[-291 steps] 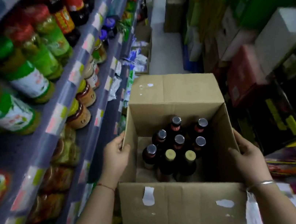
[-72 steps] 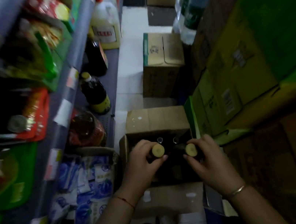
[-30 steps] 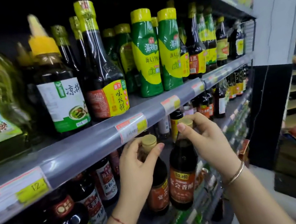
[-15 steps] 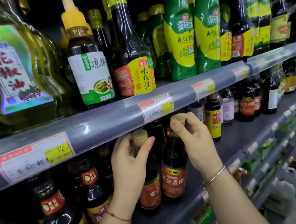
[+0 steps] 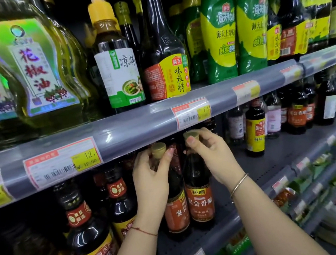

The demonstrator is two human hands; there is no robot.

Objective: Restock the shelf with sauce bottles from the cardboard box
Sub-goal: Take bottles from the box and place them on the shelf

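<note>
Gripping two sauce bottles by their necks, the left hand (image 5: 150, 173) and right hand (image 5: 210, 156) seat this pair near the shelf (image 5: 275, 155) front; any remaining stock is out of view.

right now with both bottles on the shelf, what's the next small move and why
Probably let go of both caps and pull the hands back. The left hand and right hand each grip a cap, and the left bottle and right bottle appear to stand upright, side by side, on the lower shelf, among other bottles. Nothing seems left to adjust.

Single head-worn view, facing the shelf (image 5: 120, 134) close-up, angled slightly rightward
</note>
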